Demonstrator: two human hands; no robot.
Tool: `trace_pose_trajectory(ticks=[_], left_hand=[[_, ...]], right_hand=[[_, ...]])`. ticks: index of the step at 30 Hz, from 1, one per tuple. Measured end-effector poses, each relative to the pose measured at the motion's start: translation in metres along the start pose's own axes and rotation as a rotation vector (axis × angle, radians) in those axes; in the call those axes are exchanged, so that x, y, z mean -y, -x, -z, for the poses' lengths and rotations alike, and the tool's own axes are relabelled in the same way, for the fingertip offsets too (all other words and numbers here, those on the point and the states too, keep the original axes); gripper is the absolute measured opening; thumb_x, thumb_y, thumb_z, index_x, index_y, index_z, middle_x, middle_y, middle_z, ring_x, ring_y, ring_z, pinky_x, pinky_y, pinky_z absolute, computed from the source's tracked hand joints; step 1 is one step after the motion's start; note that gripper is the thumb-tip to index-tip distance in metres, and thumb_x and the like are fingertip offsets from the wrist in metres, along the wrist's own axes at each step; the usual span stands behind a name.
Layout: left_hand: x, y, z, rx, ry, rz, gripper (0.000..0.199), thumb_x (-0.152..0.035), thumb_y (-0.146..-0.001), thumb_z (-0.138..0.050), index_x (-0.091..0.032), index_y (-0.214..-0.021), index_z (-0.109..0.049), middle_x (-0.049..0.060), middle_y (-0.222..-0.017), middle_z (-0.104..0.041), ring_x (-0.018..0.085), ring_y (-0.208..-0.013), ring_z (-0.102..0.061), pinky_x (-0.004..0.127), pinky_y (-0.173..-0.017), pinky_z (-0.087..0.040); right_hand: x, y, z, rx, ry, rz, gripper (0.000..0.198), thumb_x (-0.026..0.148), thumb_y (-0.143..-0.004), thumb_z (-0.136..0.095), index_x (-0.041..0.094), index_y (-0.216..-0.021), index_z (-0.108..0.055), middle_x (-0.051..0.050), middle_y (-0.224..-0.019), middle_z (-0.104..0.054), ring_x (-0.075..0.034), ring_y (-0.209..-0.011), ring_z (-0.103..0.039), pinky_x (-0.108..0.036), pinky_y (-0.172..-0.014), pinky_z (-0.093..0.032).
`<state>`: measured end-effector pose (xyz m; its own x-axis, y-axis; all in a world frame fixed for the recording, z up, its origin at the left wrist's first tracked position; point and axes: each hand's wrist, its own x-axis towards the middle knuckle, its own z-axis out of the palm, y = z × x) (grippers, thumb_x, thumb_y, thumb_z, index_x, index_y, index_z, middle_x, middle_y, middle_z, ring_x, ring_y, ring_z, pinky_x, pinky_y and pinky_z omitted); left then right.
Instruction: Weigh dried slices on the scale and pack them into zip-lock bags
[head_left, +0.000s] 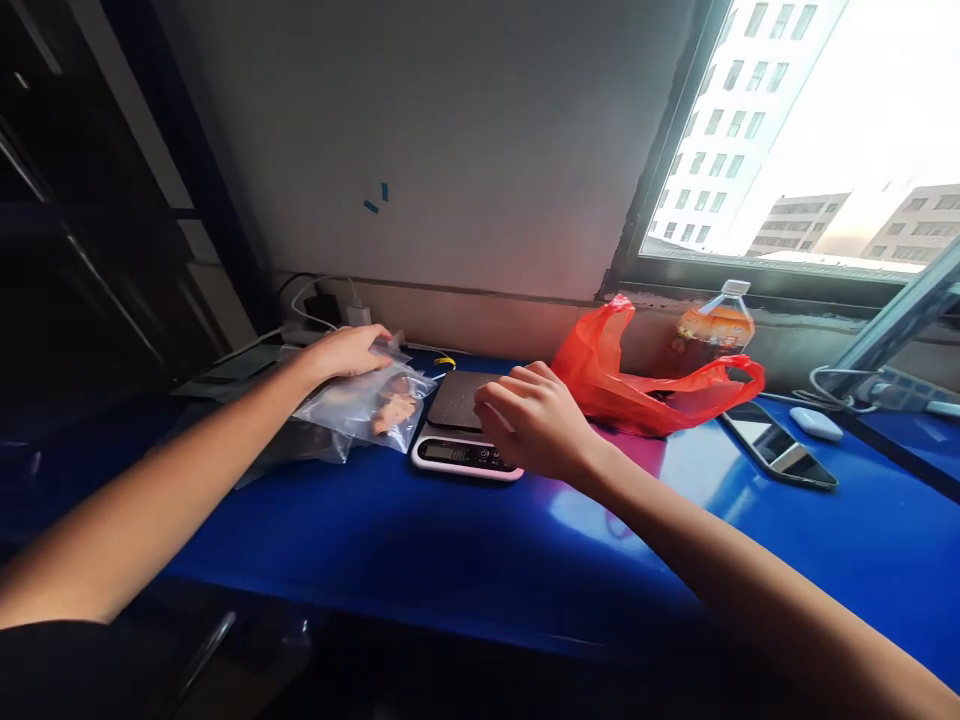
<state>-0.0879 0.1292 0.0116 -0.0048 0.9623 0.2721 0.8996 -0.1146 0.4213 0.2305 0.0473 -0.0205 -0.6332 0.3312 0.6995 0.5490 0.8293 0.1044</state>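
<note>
My left hand (352, 350) is closed on the top of a clear plastic zip bag (349, 405), which lies just left of the scale. A few light brown pieces (396, 408) show through the bag's right end. A digital kitchen scale (457, 398) with a grey plate and a white base sits on the blue desk; its display is lit, but the digits are too small to read surely. Over the scale's right side, my right hand (529, 415) has its fingers curled together. Whatever those fingers hold, if anything, is hidden.
Right of the scale stands a red plastic bag (637, 390), with a bottle (716, 325) behind it. A phone (780, 447) and a white mouse (816, 424) lie farther right. Cables and a white charger (358, 314) are by the wall. The blue desk (450, 560) extends forward.
</note>
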Motion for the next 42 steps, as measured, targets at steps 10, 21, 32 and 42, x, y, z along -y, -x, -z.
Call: trace_pose_trajectory(ticks=[10, 21, 32, 42], left_hand=[[-0.045, 0.064, 0.037, 0.001, 0.560, -0.244, 0.027, -0.046, -0.087, -0.065, -0.031, -0.109, -0.067, -0.001, -0.094, -0.070, 0.012, -0.069, -0.056, 0.028, -0.061, -0.049], [-0.087, 0.106, -0.023, -0.028, 0.436, -0.623, 0.018, -0.033, -0.095, -0.059, -0.022, -0.103, -0.070, 0.005, -0.096, -0.072, 0.011, -0.062, -0.062, 0.025, -0.054, -0.050], [-0.090, 0.120, -0.028, -0.131, 0.348, -0.849, 0.016, -0.021, -0.098, -0.053, -0.024, -0.098, -0.069, 0.004, -0.092, -0.070, 0.015, -0.078, -0.064, 0.027, -0.061, -0.050], [-0.086, 0.118, -0.033, -0.129, 0.337, -1.022, 0.005, -0.021, -0.096, -0.062, -0.023, -0.096, -0.066, 0.004, -0.096, -0.075, 0.015, -0.085, -0.072, 0.027, -0.071, -0.059]], right_hand=[[0.025, 0.018, 0.003, -0.137, -0.357, -0.261, 0.016, 0.026, -0.094, -0.054, 0.019, -0.105, -0.062, -0.004, -0.078, -0.068, -0.018, -0.071, -0.060, -0.032, -0.070, -0.042], [0.043, 0.018, 0.011, 0.113, -1.026, -0.751, 0.020, 0.035, -0.090, -0.055, 0.021, -0.103, -0.059, 0.002, -0.071, -0.063, -0.015, -0.067, -0.061, -0.030, -0.063, -0.049], [0.049, 0.017, 0.022, 0.205, -1.003, -0.687, 0.021, 0.037, -0.085, -0.059, 0.019, -0.078, -0.067, -0.001, -0.069, -0.061, -0.014, -0.064, -0.054, -0.028, -0.060, -0.044], [0.050, 0.017, 0.020, 0.212, -1.073, -0.708, 0.021, 0.036, -0.087, -0.061, 0.017, -0.088, -0.070, 0.000, -0.070, -0.062, -0.013, -0.066, -0.056, -0.026, -0.059, -0.044]])
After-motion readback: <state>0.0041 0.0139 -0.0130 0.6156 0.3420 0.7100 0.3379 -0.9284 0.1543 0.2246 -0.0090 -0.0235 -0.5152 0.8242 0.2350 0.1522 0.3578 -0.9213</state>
